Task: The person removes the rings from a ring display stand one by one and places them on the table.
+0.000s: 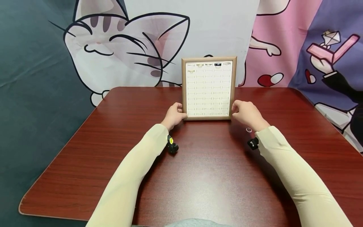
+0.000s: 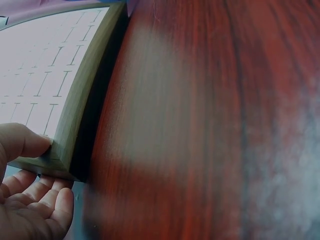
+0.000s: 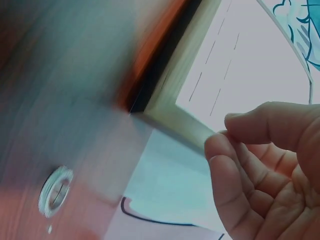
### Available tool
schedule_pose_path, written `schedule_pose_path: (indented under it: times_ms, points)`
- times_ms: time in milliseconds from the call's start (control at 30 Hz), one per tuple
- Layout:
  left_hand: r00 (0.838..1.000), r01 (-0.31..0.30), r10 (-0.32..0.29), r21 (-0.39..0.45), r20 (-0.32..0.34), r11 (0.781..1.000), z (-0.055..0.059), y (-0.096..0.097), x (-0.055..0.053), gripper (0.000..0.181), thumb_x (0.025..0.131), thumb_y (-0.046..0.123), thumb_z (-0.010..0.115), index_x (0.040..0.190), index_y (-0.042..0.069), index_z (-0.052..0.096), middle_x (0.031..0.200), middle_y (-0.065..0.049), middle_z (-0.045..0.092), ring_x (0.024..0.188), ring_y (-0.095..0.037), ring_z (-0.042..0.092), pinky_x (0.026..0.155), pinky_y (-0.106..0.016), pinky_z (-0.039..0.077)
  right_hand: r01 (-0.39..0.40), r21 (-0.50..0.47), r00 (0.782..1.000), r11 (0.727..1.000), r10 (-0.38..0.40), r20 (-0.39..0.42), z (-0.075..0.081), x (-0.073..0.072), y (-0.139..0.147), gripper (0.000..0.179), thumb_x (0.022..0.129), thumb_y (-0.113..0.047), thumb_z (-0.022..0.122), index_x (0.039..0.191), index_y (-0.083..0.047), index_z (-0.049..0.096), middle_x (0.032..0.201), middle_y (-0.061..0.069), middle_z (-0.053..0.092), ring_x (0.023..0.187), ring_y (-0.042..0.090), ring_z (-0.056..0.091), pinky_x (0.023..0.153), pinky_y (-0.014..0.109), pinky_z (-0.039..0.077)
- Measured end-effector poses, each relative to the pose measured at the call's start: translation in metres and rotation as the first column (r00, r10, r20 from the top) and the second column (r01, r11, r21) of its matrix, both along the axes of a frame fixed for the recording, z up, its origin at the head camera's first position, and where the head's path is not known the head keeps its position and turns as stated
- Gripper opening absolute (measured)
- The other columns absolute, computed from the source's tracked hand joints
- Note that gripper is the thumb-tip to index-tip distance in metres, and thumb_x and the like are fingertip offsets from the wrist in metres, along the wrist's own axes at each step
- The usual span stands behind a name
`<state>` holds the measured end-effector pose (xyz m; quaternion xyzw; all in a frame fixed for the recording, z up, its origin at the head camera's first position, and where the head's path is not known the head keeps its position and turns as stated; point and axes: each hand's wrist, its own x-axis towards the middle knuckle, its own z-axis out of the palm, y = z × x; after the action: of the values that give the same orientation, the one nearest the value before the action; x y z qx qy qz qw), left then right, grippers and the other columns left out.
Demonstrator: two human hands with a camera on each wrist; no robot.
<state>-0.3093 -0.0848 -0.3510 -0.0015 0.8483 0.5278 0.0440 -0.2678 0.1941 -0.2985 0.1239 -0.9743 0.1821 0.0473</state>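
Board: I judge light, stiff; take wooden rim. Left hand clamps 8 o'clock corner; right hand, 4 o'clock: hold, cannot tell.

A left sleeve and a matching right sleeve, long and pale cream, fit closely, the right one creased. The left wrist camera is black with a yellow mark, the right wrist camera also black. Light grey cloth curves at the near edge.

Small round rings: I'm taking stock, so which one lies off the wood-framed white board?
The silver ring lying on the dark red wood-grain table, near the right hand; the other visible rings sit in the board.
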Motion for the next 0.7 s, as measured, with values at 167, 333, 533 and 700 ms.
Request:
schedule_pose_path:
  times_ms: [167, 333, 533, 700]
  points:
    - [1.0, 0.0, 0.0, -0.013, -0.001, 1.0, -0.001, -0.001, 0.001, 0.052, 0.076, 0.006, 0.067, 0.123, 0.005, 0.043, 0.117, -0.013, 0.052, 0.106, -0.022, 0.049, 0.087, -0.033, 0.045, 0.013, -0.05, 0.999, 0.999, -0.016, -0.049, -0.002, -0.008, -0.014, 0.012, 0.075, -0.005, 0.054, 0.087, -0.004, 0.056, 0.08, 0.015, 0.063, 0.074, 0.029, 0.055, 0.067, 0.041, 0.042]
    - [1.0, -0.008, 0.008, -0.012, -0.002, 1.0, -0.001, 0.0, 0.0, 0.053, 0.076, 0.005, 0.067, 0.123, 0.005, 0.043, 0.118, -0.013, 0.052, 0.107, -0.022, 0.048, 0.088, -0.034, 0.045, 0.006, -0.069, 0.998, 0.998, -0.009, -0.056, 0.001, -0.014, -0.025, 0.012, 0.075, -0.005, 0.052, 0.087, -0.003, 0.055, 0.082, 0.017, 0.063, 0.075, 0.03, 0.056, 0.068, 0.041, 0.042]
    - [1.0, -0.004, 0.004, -0.008, 0.011, 1.0, -0.001, -0.001, 0.0, 0.054, 0.076, 0.006, 0.066, 0.124, 0.005, 0.042, 0.118, -0.014, 0.053, 0.106, -0.022, 0.05, 0.087, -0.034, 0.045, -0.001, -0.088, 0.999, 0.996, -0.003, -0.047, 0.006, -0.018, -0.037, 0.012, 0.077, -0.005, 0.052, 0.089, -0.004, 0.055, 0.085, 0.017, 0.064, 0.077, 0.03, 0.056, 0.068, 0.04, 0.043]
    - [1.0, -0.001, 0.001, 0.0, 0.013, 1.0, -0.001, -0.001, 0.0, 0.053, 0.076, 0.005, 0.066, 0.124, 0.005, 0.043, 0.117, -0.014, 0.054, 0.105, -0.022, 0.051, 0.084, -0.034, 0.046, -0.01, -0.091, 0.997, 0.996, 0.003, -0.071, 0.009, -0.022, -0.044, 0.014, 0.075, -0.004, 0.051, 0.089, -0.004, 0.056, 0.085, 0.016, 0.064, 0.078, 0.029, 0.057, 0.068, 0.04, 0.043]
